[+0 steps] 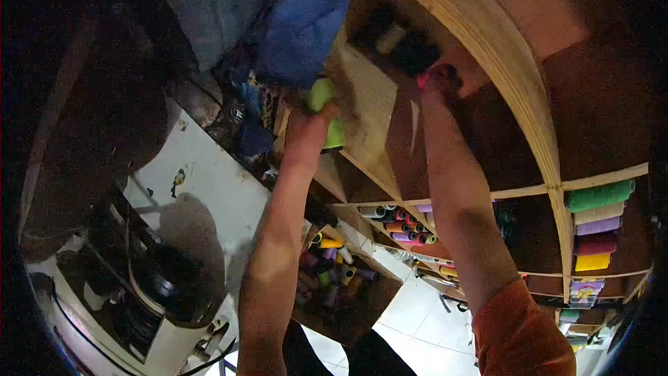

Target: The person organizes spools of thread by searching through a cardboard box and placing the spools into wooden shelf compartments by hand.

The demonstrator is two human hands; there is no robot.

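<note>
My left hand (311, 125) is wrapped round a yellow-green thread cone (322, 97), beside hanging blue cloth (306, 21) and a wooden shelf divider. Farther right, my right hand (440, 85) reaches into a shadowed shelf compartment, its fingers round something pink (424, 79), probably a thread cone; its shape is mostly hidden. Just beyond that hand are dark items (415, 54) and a pale one (390, 39), lying in the same compartment.
Curved wooden shelving (529, 90) spans the right side, with green, purple and yellow thread cones (593, 262) in it. A box of cones (341, 313) stands low in the middle. A sewing machine (156, 285) and white table (209, 167) are at left.
</note>
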